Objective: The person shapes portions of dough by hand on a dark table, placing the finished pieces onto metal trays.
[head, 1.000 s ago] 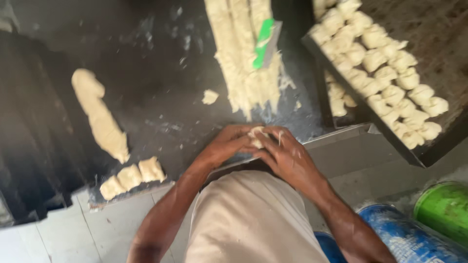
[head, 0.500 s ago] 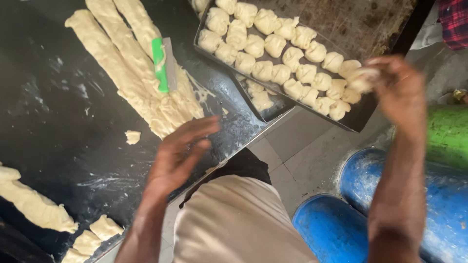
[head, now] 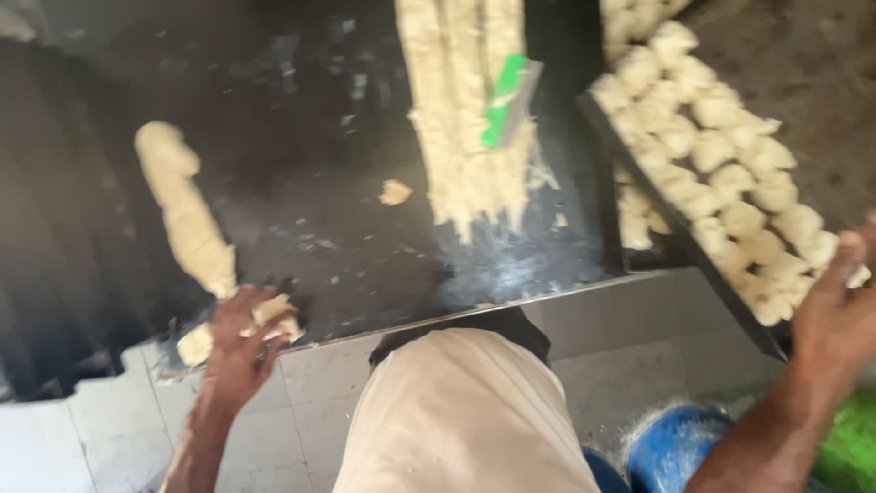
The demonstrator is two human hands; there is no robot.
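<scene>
My left hand (head: 239, 340) rests on cut dough pieces (head: 274, 315) at the near left edge of the dark worktop (head: 319, 210), fingers curled over one piece. A long dough roll (head: 182, 212) lies just beyond it. My right hand (head: 844, 301) is at the near end of a dark tray (head: 675, 224) filled with rows of small dough balls (head: 721, 173), touching the last ball. Several long dough strips (head: 470, 119) lie in the middle of the worktop with a green-handled scraper (head: 506, 100) on top.
A small dough scrap (head: 394, 192) lies on the worktop. Pale tiles (head: 82, 447) face the counter front. A blue drum (head: 680, 447) and a green drum (head: 849, 447) stand low at the right. My light apron (head: 456, 420) fills the lower middle.
My left hand has moved left from the worktop's middle to the cut dough pieces. My right hand stays at the tray's near end, and the view has swung back left.
</scene>
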